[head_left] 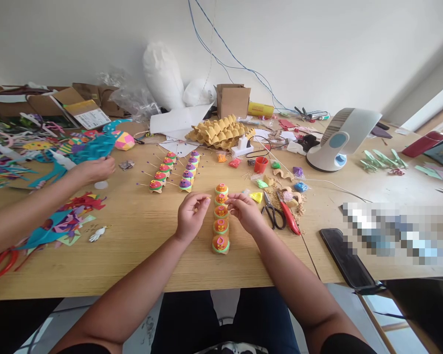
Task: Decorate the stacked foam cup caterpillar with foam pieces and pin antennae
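A strip of egg-carton cups (220, 226), covered in orange clay with green edges and small clay faces, lies lengthwise in front of me. My left hand (192, 216) is just left of its far cups, thumb and fingers pinched together. On the other side, my right hand (245, 211) pinches close to the second-farthest cup. Whatever sits between the fingertips of either hand is too small to make out. Farther back stand two similar strips, one red and green (163, 172) and one purple (189, 171), with pins sticking out of their sides.
Black scissors (273, 211), a red utility knife (290, 214) and bags of colored clay lie to the right. A phone (347, 258) rests near the front edge, a white fan (339, 140) behind it. At left, a co-worker's arm (55, 201) reaches over paper scraps (64, 221).
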A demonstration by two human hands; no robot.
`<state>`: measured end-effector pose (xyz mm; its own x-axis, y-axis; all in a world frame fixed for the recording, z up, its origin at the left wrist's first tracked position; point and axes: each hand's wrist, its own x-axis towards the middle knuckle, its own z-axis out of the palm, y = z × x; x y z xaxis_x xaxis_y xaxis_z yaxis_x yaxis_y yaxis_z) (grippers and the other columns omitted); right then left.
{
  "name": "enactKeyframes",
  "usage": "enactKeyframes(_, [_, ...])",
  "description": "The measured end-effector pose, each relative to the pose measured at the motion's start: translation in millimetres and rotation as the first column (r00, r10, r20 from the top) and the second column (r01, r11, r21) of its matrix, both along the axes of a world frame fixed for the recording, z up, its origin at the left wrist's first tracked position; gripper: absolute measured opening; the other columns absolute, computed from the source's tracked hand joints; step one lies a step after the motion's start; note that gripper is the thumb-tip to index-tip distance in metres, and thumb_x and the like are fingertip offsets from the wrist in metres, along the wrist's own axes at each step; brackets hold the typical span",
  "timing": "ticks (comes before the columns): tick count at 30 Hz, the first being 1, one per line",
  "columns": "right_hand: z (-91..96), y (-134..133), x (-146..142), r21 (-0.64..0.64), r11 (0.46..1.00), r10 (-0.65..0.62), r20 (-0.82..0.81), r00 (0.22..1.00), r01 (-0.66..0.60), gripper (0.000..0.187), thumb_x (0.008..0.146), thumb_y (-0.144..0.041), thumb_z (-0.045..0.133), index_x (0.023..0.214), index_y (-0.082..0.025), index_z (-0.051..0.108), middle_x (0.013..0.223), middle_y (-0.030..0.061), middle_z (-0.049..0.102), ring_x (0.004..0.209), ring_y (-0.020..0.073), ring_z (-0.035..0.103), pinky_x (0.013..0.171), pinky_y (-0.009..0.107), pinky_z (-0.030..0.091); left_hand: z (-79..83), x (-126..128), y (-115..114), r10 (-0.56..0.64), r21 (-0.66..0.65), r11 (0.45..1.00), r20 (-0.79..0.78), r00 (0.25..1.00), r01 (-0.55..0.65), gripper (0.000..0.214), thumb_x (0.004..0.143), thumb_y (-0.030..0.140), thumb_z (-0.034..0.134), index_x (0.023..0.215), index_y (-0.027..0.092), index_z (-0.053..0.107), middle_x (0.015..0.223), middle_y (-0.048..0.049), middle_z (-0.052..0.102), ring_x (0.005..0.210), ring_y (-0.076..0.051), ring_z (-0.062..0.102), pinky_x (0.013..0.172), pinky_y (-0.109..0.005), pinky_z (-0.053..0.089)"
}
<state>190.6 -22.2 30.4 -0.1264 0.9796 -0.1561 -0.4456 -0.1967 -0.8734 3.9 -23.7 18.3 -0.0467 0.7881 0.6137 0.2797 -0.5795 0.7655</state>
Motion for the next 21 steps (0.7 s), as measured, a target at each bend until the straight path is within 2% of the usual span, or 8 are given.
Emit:
enactKeyframes(4, [1.6, 13, 17, -0.107, 0.977, -0.201, -0.138, 0.97, 0.187, 0.025, 0.062, -0.006, 0.065, 0.084, -0.018, 0.066, 0.079, 0.0011, 0.068, 0.066, 0.008, 0.059, 0.056, 0.017, 0.046, -0.5, 1, 3, -0.022, -0.008, 1.0, -0.031, 0.999, 0.022, 0.019, 0.094, 0.029, 0.062, 0.107, 0.02, 0.072, 0.098, -0.0054, 0.066, 0.084, -0.014, 0.061, 0.07, -0.025, 0.049])
enactKeyframes(8, [11.0, 28, 41, -0.079, 0.941, -0.338, -0.169, 0.926, 0.329, 0.02, 0.067, -0.015, 0.063, 0.086, -0.019, 0.066, 0.066, -0.0032, 0.053, 0.054, 0.0075, 0.045, 0.048, 0.019, 0.038, 1.0, 2, 1, -0.069, 0.028, 0.997, -0.084, 0.994, 0.071, 0.016, 0.094, 0.028, 0.062, 0.102, 0.02, 0.072, 0.092, -0.0045, 0.065, 0.079, -0.013, 0.059, 0.066, -0.024, 0.048])
enactKeyframes(10, [17.3, 40, 51, 0.034, 0.927, -0.374, -0.011, 0.927, 0.375, 0.017, 0.075, -0.027, 0.063, 0.089, -0.02, 0.068, 0.066, -0.0029, 0.05, 0.053, 0.009, 0.042, 0.047, 0.022, 0.035, 0.9, 3, 1, -0.079, 0.035, 0.996, -0.09, 0.993, 0.083, 0.015, 0.093, 0.028, 0.062, 0.101, 0.02, 0.072, 0.091, -0.0042, 0.064, 0.076, -0.012, 0.057, 0.065, -0.024, 0.047])
enactKeyframes(12, [23.2, 58, 58, 0.235, 0.914, -0.398, 0.347, 0.85, 0.332, 0.023, 0.081, -0.035, 0.061, 0.096, -0.02, 0.07, 0.069, -0.0009, 0.054, 0.058, 0.0116, 0.047, 0.052, 0.024, 0.037, 0.3, 3, 1, -0.088, 0.032, 0.995, -0.097, 0.991, 0.092, 0.015, 0.093, 0.028, 0.062, 0.1, 0.02, 0.072, 0.09, -0.0042, 0.064, 0.072, -0.012, 0.055, 0.064, -0.025, 0.047])
enactKeyframes(14, [28.2, 80, 62, 0.408, 0.908, -0.396, 0.76, 0.515, 0.097, 0.026, 0.087, -0.035, 0.058, 0.102, -0.019, 0.072, 0.078, 0.004, 0.062, 0.07, 0.0163, 0.056, 0.061, 0.028, 0.042, -0.1, 3, 0, -0.095, 0.026, 0.995, -0.11, 0.989, 0.099, 0.016, 0.094, 0.029, 0.061, 0.1, 0.02, 0.072, 0.09, -0.0044, 0.064, 0.069, -0.011, 0.054, 0.063, -0.025, 0.047])
enactKeyframes(15, [30.0, 92, 63, 0.413, 0.907, -0.383, 0.889, 0.25, -0.078, 0.026, 0.088, -0.031, 0.056, 0.104, -0.018, 0.072, 0.088, 0.0073, 0.067, 0.08, 0.0188, 0.059, 0.068, 0.03, 0.045, 0.0, 4, 0, -0.099, 0.023, 0.994, -0.116, 0.988, 0.103, 0.016, 0.094, 0.03, 0.061, 0.099, 0.02, 0.072, 0.09, -0.0045, 0.064, 0.069, -0.011, 0.054, 0.063, -0.025, 0.047])
enactKeyframes(17, [32.1, 114, 63, 0.213, 0.888, -0.351, 0.887, -0.301, -0.409, 0.029, 0.093, -0.021, 0.049, 0.111, -0.016, 0.072, 0.111, 0.0142, 0.068, 0.099, 0.0234, 0.062, 0.078, 0.033, 0.047, 1.0, 4, -1, -0.103, 0.022, 0.994, -0.125, 0.987, 0.106, 0.016, 0.094, 0.03, 0.061, 0.1, 0.02, 0.072, 0.09, -0.0043, 0.063, 0.069, -0.011, 0.054, 0.064, -0.026, 0.048])
enactKeyframes(21, [28.1, 147, 59, 0.033, 0.833, -0.333, 0.827, -0.453, -0.553, 0.027, 0.084, 0.0, 0.052, 0.097, -0.008, 0.074, 0.113, 0.0237, 0.068, 0.109, 0.0303, 0.06, 0.085, 0.038, 0.047, 3.6, 4, -2, -0.101, 0.022, 0.994, -0.116, 0.988, 0.105, 0.014, 0.093, 0.027, 0.062, 0.099, 0.02, 0.072, 0.09, -0.0039, 0.062, 0.071, -0.011, 0.055, 0.065, -0.025, 0.048])
